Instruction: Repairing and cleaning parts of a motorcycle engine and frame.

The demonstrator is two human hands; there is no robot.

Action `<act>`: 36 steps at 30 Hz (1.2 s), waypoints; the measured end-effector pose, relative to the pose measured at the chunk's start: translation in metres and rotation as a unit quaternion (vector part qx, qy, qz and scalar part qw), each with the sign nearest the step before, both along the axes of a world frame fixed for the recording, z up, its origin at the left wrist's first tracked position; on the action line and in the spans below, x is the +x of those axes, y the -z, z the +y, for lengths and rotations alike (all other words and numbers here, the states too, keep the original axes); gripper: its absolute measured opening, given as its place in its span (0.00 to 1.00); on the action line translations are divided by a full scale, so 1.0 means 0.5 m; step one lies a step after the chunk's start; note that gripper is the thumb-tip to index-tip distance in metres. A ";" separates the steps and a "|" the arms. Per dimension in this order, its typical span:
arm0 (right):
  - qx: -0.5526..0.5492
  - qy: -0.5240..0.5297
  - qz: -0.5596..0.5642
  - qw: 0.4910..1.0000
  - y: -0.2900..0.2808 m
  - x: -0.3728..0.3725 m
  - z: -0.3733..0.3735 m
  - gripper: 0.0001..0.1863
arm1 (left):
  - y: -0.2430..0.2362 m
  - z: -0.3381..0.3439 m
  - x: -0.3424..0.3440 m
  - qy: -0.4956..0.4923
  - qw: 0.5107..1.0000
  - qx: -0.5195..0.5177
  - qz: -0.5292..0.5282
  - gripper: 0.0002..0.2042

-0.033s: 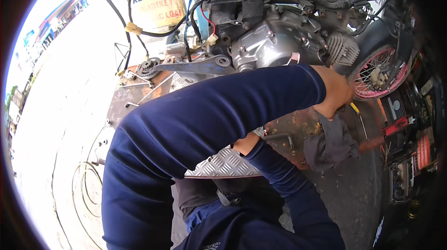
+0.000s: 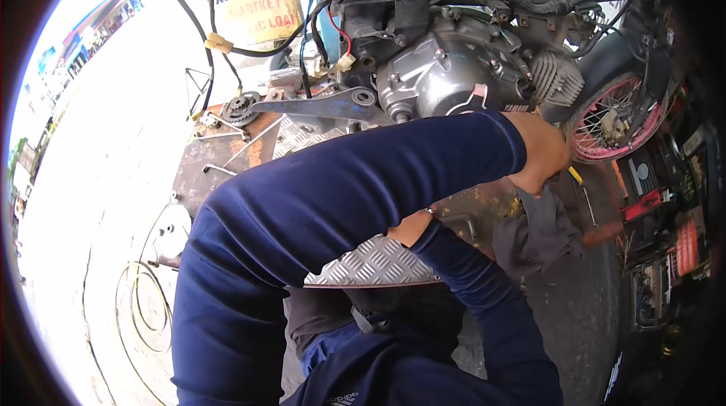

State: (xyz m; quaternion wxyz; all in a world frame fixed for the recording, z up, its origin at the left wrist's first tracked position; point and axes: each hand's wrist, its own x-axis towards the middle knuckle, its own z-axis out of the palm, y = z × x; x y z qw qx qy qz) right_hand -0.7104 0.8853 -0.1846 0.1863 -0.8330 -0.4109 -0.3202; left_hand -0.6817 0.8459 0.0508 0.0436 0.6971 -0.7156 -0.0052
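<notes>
Brown platform below both hands, bright pavement at left

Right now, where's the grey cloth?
In the head view, right of centre: the grey cloth lies just below the left hand in the picture, left of the yellow-handled tool.

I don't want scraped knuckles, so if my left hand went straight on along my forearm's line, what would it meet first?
Probably the pink-rimmed wheel, just right of your left hand in the picture; depth is unclear, so the hand could pass in front of it.
</notes>
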 end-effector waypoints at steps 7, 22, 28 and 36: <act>-0.356 0.037 0.072 0.931 -0.249 0.011 0.038 0.14 | 0.061 0.152 -0.119 -0.097 0.938 -0.331 -0.019 0.23; 0.331 0.026 0.250 0.910 -0.147 -0.036 0.044 0.23 | 0.289 0.413 -0.222 -0.306 0.463 -0.503 0.663 0.04; 0.527 -0.325 0.706 0.344 -0.081 -0.023 0.029 0.16 | 0.396 0.404 -0.221 0.022 0.144 -0.501 0.853 0.10; 0.570 -0.340 0.675 0.322 -0.056 0.000 0.041 0.17 | 0.282 0.454 -0.235 -0.492 0.782 -0.352 0.151 0.12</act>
